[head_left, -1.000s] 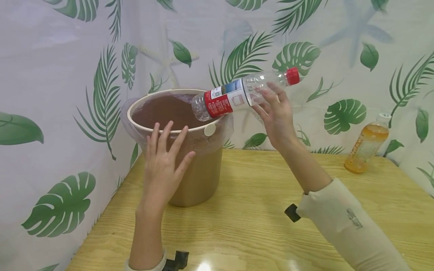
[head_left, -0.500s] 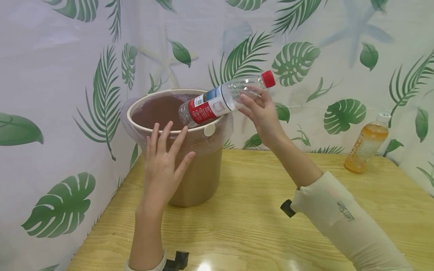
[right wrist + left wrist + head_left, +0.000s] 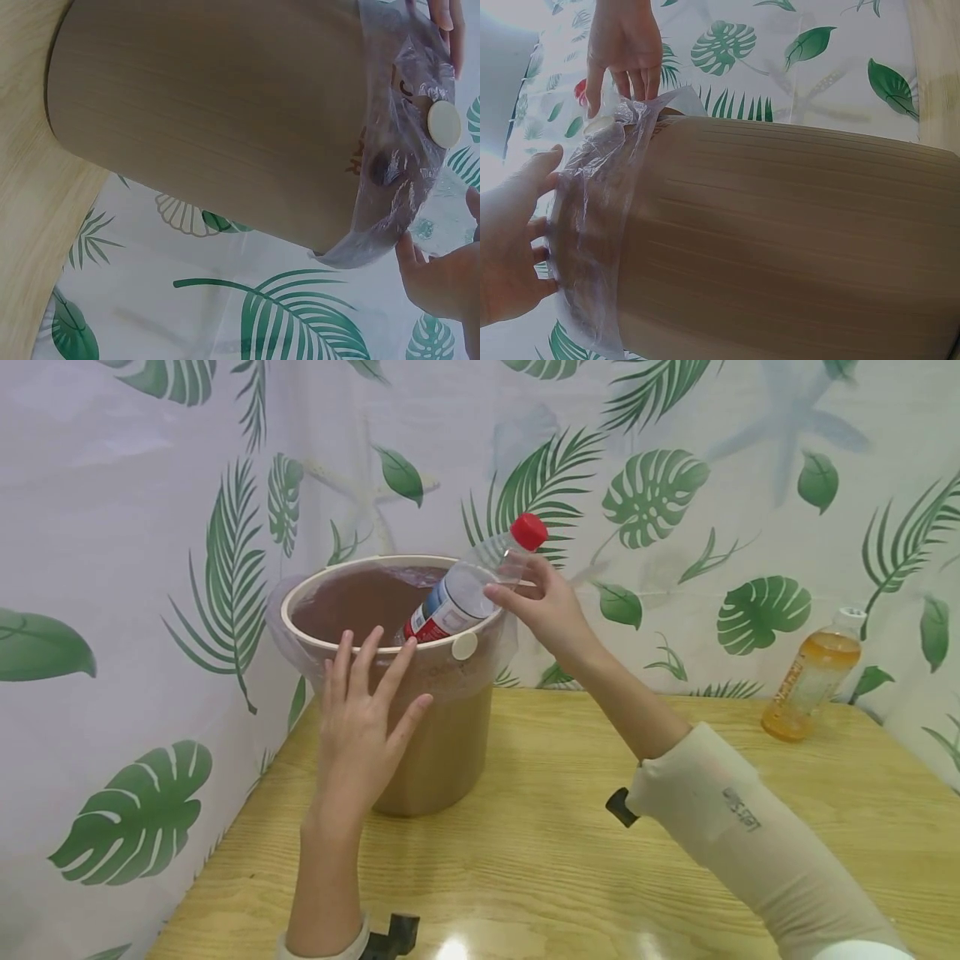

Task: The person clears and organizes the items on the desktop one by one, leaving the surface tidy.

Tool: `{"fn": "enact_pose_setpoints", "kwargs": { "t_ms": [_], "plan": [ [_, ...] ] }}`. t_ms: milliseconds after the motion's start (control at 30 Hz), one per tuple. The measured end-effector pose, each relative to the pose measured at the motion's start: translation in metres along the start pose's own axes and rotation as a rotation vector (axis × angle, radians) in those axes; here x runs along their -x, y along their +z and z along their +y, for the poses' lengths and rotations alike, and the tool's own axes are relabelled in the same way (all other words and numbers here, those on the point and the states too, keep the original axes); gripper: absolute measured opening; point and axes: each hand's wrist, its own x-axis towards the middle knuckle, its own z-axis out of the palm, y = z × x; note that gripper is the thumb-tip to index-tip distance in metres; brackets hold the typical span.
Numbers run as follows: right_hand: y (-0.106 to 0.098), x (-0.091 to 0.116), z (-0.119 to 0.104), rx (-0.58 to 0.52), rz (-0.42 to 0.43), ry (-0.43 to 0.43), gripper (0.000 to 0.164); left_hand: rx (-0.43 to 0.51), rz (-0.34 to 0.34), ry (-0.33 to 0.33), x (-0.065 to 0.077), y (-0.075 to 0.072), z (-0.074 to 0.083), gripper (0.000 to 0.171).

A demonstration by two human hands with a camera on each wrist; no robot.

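Observation:
A clear plastic bottle [image 3: 446, 607] with a red cap [image 3: 528, 532] and a red, white and blue label leans into the brown trash can [image 3: 442, 743], its base hidden below the can's rim. My right hand [image 3: 553, 617] holds the bottle near its neck, between thumb and fingers, at the rim's right side. With fingers spread and nearly straight, my left hand [image 3: 362, 720] rests against the near side of the rim. A thin clear liner bag [image 3: 604, 195] is folded over the can's mouth. In the right wrist view the clear bottle [image 3: 436, 225] shows between right thumb and fingers.
The can stands on a wooden table [image 3: 570, 835]. An orange-tinted bottle [image 3: 813, 672] with some orange liquid stands at the table's back right. White cloth [image 3: 750, 543] printed with green leaves hangs behind and to the left.
My right hand has moved left with the bottle, which has tipped steeper and gone deeper into the trash can. The left hand stays at the rim.

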Motion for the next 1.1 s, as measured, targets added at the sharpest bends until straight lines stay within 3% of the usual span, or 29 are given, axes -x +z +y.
{"fn": "enact_pose_setpoints", "kwargs": {
  "t_ms": [367, 1100],
  "plan": [
    [0.0048, -0.0005, -0.0026, 0.153, -0.096, 0.008, 0.058, 0.005, 0.011, 0.006, -0.0012, -0.0006, -0.0001, 0.060],
    [0.0015, 0.0042, -0.0022, 0.134, -0.094, -0.026, 0.055, 0.006, -0.001, -0.001, 0.0011, -0.0013, 0.0015, 0.059]
  ]
}}
